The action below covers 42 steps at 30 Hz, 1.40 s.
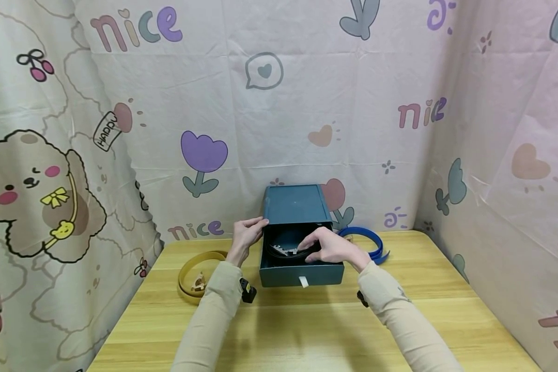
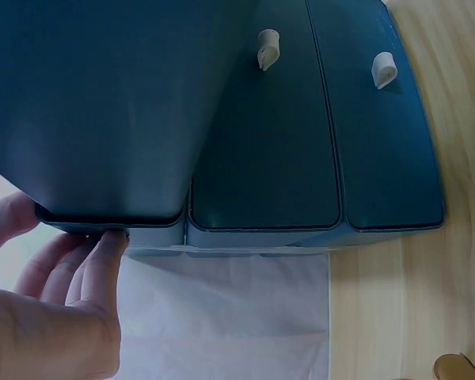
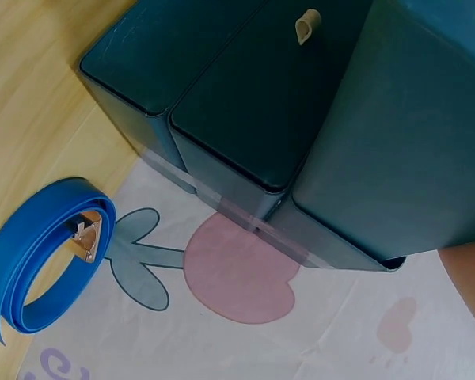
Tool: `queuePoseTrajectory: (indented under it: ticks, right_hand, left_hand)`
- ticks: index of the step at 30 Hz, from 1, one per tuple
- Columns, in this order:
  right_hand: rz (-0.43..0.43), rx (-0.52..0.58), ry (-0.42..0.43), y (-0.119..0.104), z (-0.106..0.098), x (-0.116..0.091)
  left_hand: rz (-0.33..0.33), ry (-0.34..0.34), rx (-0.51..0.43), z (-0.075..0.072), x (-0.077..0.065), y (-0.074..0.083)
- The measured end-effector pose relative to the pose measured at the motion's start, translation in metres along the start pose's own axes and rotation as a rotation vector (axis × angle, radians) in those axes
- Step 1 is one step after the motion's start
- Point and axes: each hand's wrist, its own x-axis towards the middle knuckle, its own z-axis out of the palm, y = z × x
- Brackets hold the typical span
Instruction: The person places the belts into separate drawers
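Observation:
A dark teal drawer cabinet (image 1: 297,204) stands at the back of the table, its top drawer (image 1: 279,277) pulled out toward me. Inside the drawer lies a coiled black belt with a silver buckle (image 1: 285,251). My right hand (image 1: 327,245) reaches into the drawer from the right, thumb and fingers bent around the coil's edge beside the buckle. The drawer hides that hand in the right wrist view. My left hand (image 1: 245,237) grips the cabinet's upper left front corner. In the left wrist view, its thumb and fingers (image 2: 103,269) bend around that corner.
A coiled yellow belt (image 1: 184,274) with a gold buckle lies left of the cabinet. On the right lies a coiled blue belt (image 1: 376,248). Two lower drawers (image 2: 269,158) are closed, with small pale pull tabs. A printed curtain (image 1: 283,119) hangs close behind the cabinet.

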Motion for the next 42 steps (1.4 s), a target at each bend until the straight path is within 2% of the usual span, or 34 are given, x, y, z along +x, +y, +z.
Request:
queuePoseTrajectory:
  ticks: [20, 28, 42]
  right_hand:
    - [0.037, -0.061, -0.032, -0.0023, 0.0031, 0.0031]
    - [0.02, -0.059, -0.042, -0.0046, 0.002, 0.003]
    - [0.059, -0.094, -0.077, -0.009, 0.0017, 0.0012]
  left_hand:
    - [-0.002, 0.005, 0.001, -0.0009, -0.0014, 0.0017]
    - [-0.009, 0.0, -0.002, -0.0013, -0.0011, 0.0013]
    - [-0.014, -0.005, 0.001, -0.0008, -0.0017, 0.0016]
